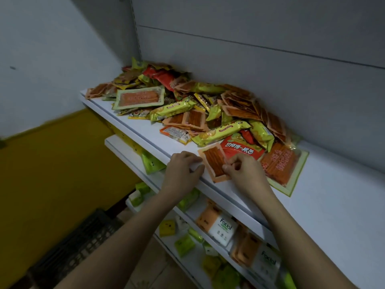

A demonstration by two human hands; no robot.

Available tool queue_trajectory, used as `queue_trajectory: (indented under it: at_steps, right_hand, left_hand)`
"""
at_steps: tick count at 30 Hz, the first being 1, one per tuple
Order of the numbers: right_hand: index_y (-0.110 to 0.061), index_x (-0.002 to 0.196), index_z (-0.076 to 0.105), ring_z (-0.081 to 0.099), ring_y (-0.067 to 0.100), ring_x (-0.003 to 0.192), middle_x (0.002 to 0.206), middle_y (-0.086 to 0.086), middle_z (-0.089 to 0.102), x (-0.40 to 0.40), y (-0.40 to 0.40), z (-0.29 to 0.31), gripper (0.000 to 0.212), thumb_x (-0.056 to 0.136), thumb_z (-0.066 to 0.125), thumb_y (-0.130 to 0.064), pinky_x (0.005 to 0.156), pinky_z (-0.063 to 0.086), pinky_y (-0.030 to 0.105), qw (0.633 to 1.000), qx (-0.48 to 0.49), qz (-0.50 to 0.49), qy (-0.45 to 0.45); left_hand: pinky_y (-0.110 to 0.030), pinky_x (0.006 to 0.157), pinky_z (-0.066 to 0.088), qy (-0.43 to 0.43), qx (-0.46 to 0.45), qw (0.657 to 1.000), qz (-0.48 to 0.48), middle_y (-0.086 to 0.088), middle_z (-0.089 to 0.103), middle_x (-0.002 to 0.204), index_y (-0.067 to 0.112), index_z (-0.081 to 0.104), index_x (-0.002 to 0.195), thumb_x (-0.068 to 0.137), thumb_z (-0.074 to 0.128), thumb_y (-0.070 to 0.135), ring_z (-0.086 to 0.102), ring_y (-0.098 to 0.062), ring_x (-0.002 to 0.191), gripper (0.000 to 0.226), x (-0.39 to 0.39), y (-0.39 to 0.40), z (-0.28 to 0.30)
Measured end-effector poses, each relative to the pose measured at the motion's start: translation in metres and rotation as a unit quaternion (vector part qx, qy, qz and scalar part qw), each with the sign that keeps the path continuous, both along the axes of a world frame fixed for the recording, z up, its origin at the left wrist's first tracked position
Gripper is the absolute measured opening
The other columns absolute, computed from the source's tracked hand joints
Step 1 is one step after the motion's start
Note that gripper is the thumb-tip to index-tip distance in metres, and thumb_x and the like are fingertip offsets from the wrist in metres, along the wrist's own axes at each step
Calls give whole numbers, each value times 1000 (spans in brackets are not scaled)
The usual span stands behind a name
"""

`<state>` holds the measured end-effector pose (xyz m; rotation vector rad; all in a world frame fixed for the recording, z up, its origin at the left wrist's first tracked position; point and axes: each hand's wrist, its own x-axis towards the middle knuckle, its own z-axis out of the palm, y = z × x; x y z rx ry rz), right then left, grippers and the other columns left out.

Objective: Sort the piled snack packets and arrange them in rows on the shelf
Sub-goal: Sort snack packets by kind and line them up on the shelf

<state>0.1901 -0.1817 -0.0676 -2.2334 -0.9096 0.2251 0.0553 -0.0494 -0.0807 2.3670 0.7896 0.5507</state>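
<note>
Right hand [242, 170] pinches the near edge of a small flat orange packet with reddish strips showing through a clear window [214, 162], thumb and fingers curled on its right side. Left hand [184, 166] rests on the front lip of the white shelf board [333, 195], fingers loosely bent, holding nothing; its fingertips sit just beside the packet's left edge. The packet lies flat at the shelf's front, tilted a little against the edge.

Directly behind it: a red packet with white characters [241, 148], touching or overlapping its far corner. To the right, a large clear-fronted packet of orange strips with a pale green border [281, 165], close against the right hand. Behind both, the jumbled heap of yellow-green, orange and red snack packets [198, 105] runs along the grey back panel [270, 59] toward the left end of the shelf (no rows visible in it).

Bare shelf surface lies right of the large packet and along a front strip left of the hands. The front edge drops to lower shelves holding white and orange tissue packs marked "Facial" [223, 226] and small green packs [184, 245]. A dark slatted crate [83, 243] sits on the floor at lower left.
</note>
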Motion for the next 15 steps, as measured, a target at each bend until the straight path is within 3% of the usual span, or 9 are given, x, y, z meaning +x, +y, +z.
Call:
queue_trajectory:
  at_steps: [2, 6, 8, 10, 15]
  right_hand:
    - [-14, 85, 62, 60, 14, 69, 74, -2, 62, -2, -7, -1, 10, 90, 69, -18, 62, 47, 33, 996, 73, 2, 45]
    - [-4, 87, 58, 57, 17, 49, 63, 6, 58, -13, -10, 12, 9, 91, 65, -1, 44, 46, 27, 943, 238, 18, 230]
    - [2, 94, 58, 61, 22, 50, 66, 14, 62, -20, -3, 17, 4, 93, 62, 1, 44, 49, 26, 924, 261, 36, 276]
    - [4, 100, 58, 62, 24, 52, 76, 22, 65, -25, 3, 20, 7, 94, 60, 1, 47, 51, 27, 919, 254, 59, 296]
    - [0, 99, 61, 64, 23, 54, 78, 20, 65, -22, 20, 32, 6, 95, 61, -4, 49, 53, 28, 928, 213, 105, 288]
  left_hand:
    - [-40, 96, 47, -43, -33, 999, 7, -1, 65, 120, 16, 72, 120, 98, 60, 30, 52, -19, 113, 29, 1, 1, -1]
    - [-10, 79, 42, -141, -152, 978, 30, 13, 66, 112, 23, 68, 121, 100, 58, 34, 58, 0, 102, 26, 0, -3, 12]
    - [-15, 80, 49, -192, -212, 958, 6, 12, 70, 109, 25, 68, 118, 101, 56, 34, 63, 1, 101, 22, 0, -3, 18]
    - [-28, 79, 57, -233, -276, 932, -18, 3, 74, 106, 23, 68, 119, 99, 58, 30, 69, -10, 99, 24, 2, -1, 25]
    - [-28, 59, 56, -267, -335, 903, -26, -5, 77, 93, 11, 65, 120, 99, 60, 13, 73, -17, 78, 22, 5, 13, 38]
